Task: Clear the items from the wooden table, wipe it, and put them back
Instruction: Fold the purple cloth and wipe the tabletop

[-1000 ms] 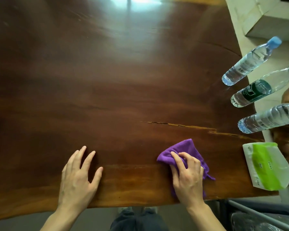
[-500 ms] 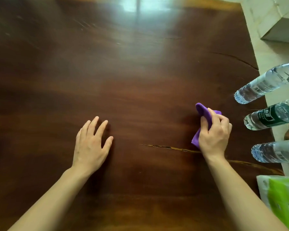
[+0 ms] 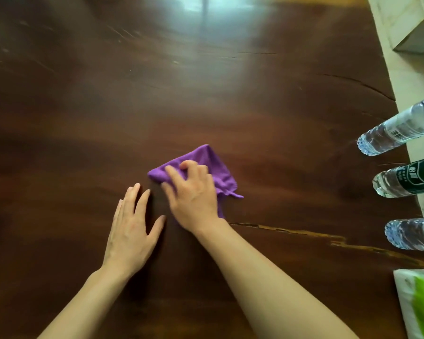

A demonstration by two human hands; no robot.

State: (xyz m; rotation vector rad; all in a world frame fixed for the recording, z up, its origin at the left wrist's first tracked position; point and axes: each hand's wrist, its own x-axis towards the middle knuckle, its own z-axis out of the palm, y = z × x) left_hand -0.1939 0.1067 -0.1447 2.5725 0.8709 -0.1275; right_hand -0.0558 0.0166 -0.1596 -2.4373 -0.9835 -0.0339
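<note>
A dark wooden table (image 3: 83, 118) fills the view. My right hand (image 3: 194, 194) presses a purple cloth (image 3: 213, 165) flat on the table near the middle, fingers curled into the fabric. My left hand (image 3: 130, 231) lies flat on the wood just left of it, fingers apart, holding nothing. Three water bottles stand at the table's right edge: a clear one (image 3: 397, 128), one with a dark green label (image 3: 406, 179), and another clear one (image 3: 411, 233). A white and green tissue pack (image 3: 416, 304) sits at the bottom right corner.
A long crack with a lighter streak (image 3: 304, 234) runs across the wood right of my right wrist. A pale floor (image 3: 416, 77) and a grey-white box (image 3: 416, 33) lie beyond the table's right edge. Window glare (image 3: 206, 11) shines on the far side.
My right hand has swept the purple cloth from near the bottles leftward to the table's middle. The cloth now lies spread out. My left hand stays flat on the wood, now close beside the right.
</note>
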